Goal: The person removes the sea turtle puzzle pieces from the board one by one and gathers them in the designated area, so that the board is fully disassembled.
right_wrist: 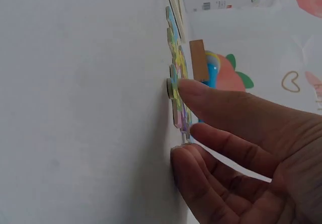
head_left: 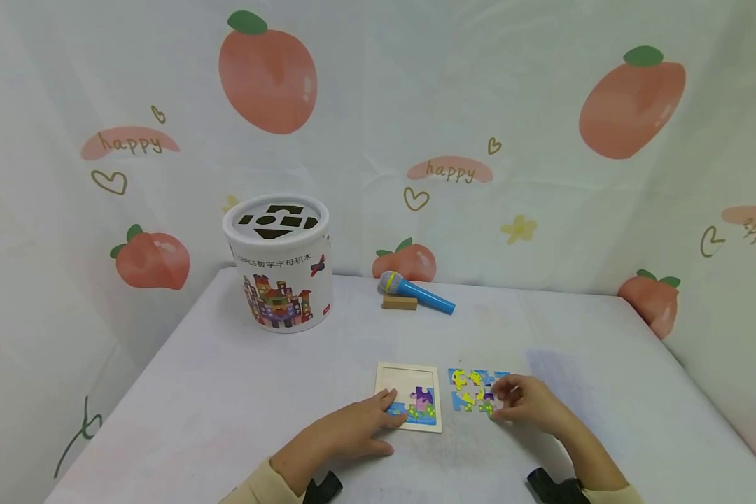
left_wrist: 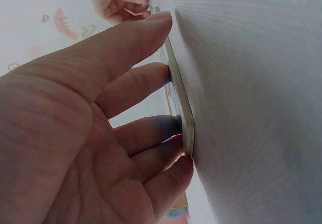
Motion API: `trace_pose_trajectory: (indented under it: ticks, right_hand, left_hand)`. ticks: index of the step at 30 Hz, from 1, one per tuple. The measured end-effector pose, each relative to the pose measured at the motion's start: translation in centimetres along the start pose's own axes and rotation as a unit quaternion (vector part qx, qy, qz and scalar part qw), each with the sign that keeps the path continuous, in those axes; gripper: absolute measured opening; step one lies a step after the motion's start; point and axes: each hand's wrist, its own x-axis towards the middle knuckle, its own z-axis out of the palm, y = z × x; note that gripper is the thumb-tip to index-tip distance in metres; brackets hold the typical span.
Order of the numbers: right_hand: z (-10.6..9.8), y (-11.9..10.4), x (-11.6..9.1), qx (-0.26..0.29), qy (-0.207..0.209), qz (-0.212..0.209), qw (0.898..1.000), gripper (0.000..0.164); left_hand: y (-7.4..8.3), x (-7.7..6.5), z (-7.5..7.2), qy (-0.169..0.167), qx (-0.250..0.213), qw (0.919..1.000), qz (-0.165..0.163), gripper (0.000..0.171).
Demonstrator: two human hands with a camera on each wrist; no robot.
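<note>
A light wooden puzzle tray (head_left: 407,428) lies on the table, with several blue, green, pink and purple pieces (head_left: 421,401) fitted in its lower part. My left hand (head_left: 360,424) rests on the tray's near left corner, its fingertips (left_wrist: 175,126) along the tray edge and its thumb reaching over the near side. To the tray's right lies a group of loose jigsaw pieces (head_left: 463,400) with yellow, blue and green print. My right hand (head_left: 533,404) is at this group's right side, fingers bent. Its thumb (right_wrist: 193,89) touches a piece at the near edge, apart from the index fingertip.
A white block bucket (head_left: 282,262) with a shape-cut lid stands at the back left. Behind the tray, a blue toy microphone (head_left: 425,295) lies by a small wooden block (head_left: 400,303). Printed cloth hangs behind the white table (head_left: 183,392).
</note>
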Motion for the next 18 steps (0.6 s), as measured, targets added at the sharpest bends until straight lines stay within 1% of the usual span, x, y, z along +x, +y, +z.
trace_pose_trajectory:
  ticks: [4,10,18]
  right_hand:
    - [0.18,0.05,-0.09,-0.006,-0.011,-0.014,1.000,0.042]
    - [0.37,0.16,-0.21,-0.013,-0.007,-0.019,1.000,0.039]
    - [0.53,0.26,-0.24,-0.014,0.001,-0.026,1.000,0.037]
  left_hand:
    - [0.01,0.01,-0.07,-0.002,-0.001,1.0000,-0.003,0.053]
    - [0.07,0.00,-0.15,-0.006,-0.008,0.9999,-0.007,0.053]
    - [0.05,0.02,-0.04,-0.002,-0.001,1.0000,-0.003,0.053]
